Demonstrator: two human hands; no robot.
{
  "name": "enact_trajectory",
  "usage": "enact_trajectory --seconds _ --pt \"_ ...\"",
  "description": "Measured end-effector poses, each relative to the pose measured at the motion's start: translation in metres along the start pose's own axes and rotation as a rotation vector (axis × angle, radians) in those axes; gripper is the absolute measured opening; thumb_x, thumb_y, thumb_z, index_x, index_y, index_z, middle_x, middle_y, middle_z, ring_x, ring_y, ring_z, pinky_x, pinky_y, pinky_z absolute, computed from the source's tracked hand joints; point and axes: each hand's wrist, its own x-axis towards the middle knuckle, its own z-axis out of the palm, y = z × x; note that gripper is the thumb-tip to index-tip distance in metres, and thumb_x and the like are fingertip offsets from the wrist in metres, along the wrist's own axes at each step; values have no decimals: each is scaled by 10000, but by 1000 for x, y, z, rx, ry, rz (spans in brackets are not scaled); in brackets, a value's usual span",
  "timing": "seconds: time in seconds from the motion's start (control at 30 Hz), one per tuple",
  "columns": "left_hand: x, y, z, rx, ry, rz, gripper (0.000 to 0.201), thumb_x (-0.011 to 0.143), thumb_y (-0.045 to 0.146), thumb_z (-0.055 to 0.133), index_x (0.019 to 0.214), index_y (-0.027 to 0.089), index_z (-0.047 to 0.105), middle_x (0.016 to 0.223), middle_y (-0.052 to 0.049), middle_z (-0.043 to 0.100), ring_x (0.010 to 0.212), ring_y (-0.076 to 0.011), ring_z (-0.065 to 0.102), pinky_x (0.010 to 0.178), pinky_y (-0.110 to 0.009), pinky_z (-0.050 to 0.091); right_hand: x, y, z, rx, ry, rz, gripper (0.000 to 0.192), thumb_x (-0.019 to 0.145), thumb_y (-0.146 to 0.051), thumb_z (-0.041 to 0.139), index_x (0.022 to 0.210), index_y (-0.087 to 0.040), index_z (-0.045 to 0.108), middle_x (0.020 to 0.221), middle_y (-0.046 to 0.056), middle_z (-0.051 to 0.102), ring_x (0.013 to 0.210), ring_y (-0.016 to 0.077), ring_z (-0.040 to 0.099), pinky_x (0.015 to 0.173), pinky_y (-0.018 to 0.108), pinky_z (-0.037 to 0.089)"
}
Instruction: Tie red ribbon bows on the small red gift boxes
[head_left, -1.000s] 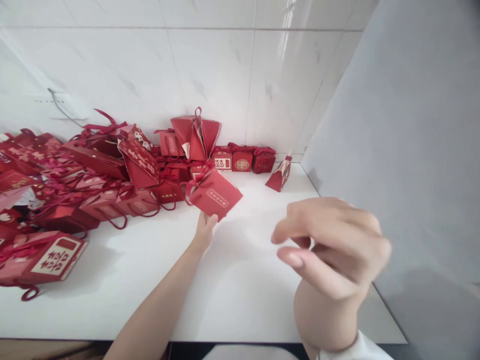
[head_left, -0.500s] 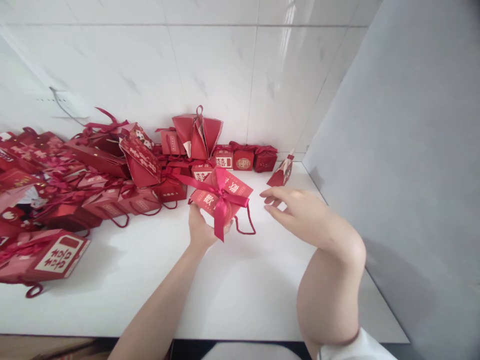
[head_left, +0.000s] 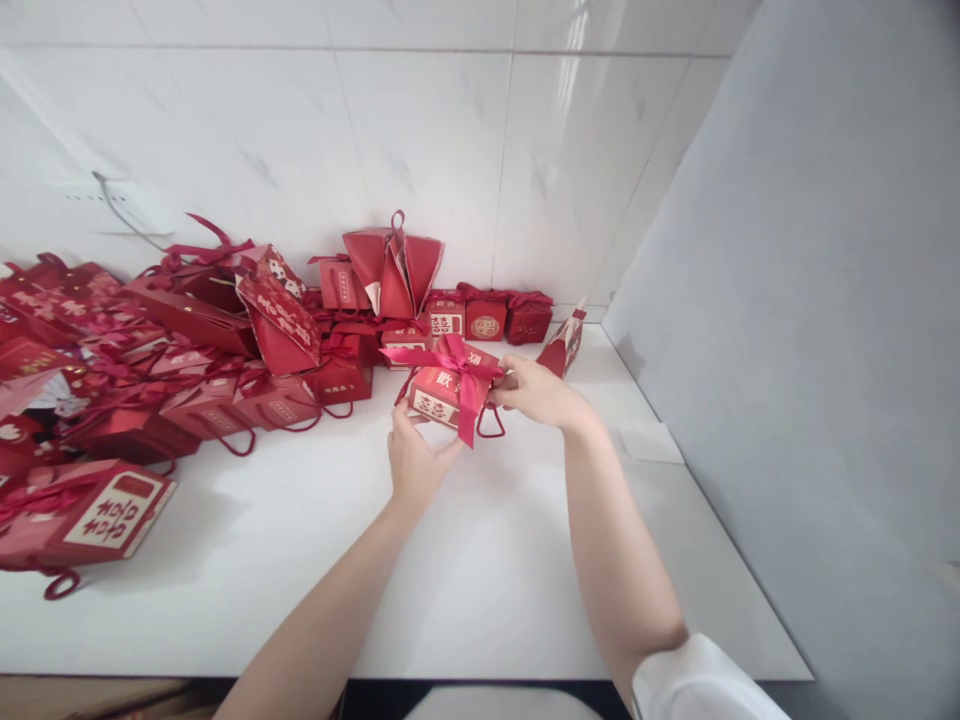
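A red gift box point(head_left: 435, 378) with a magenta ribbon bow on top and white panels with red characters is between my two hands. From below and the near left, my left hand point(head_left: 420, 455) holds it, fingers and thumb along its lower edges. My right hand point(head_left: 536, 390) grips its right side, the fingertips partly hidden at the ribbon. A dark red cord handle point(head_left: 491, 424) hangs from the box near my right fingers. Just behind the held box is another red box with a character label point(head_left: 405, 348).
Red boxes point(head_left: 274, 400) crowd the white table point(head_left: 465, 590) to the left, a larger one point(head_left: 112, 512) nearest me. Small boxes point(head_left: 486, 318) line the tiled wall, with a folded fan-like box point(head_left: 395, 270) above. A pointed box point(head_left: 564, 345) stands at right, near a flat white piece point(head_left: 652, 442).
My right hand has moved left and taken hold of the box's right side. The box has tilted and shifted slightly right, showing its character-marked front panel.
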Motion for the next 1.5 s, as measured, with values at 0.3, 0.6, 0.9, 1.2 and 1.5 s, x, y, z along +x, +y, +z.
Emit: enact_trajectory --seconds 0.3,0.6,0.9,1.2,1.5 --pt "14 -12 -8 66 -236 -97 236 636 224 709 857 240 627 903 -44 665 770 -248 615 736 -345 430 29 45 11 -121 -103 109 236 647 -30 554 813 -199 562 793 40 736 719 197 677 630 257 478" --pt "44 -27 -30 -173 -89 -147 205 769 329 599 937 222 651 1011 -39 688 900 -203 611 774 -301 423 27 58 -3 -45 -122 180 120 819 -199 584 935 -174 562 625 -8 656 586 138 599 565 225 429" --pt "39 -17 -13 -539 -177 -383 611 745 785 491 740 186 615 797 -51 635 850 -228 582 768 -323 429 23 45 -2 104 -222 128 439 974 -469 388 780 -160 633 640 39 643 607 145 585 596 241 475" --pt "33 4 -34 -318 -170 -98 427 837 579 574 689 186 652 689 -13 590 721 -176 531 710 -295 382 24 23 20 -272 233 -67 335 973 -413 428 1126 -185 621 1247 125 604 1233 253 503 1066 385 358" --pt "30 13 -37 -559 -409 -370 357 743 498 695 619 169 636 590 -10 553 552 -127 455 555 -272 310 40 29 56 -106 125 -72 518 901 -516 542 1274 -156 551 1322 143 562 1224 243 527 1059 360 384"
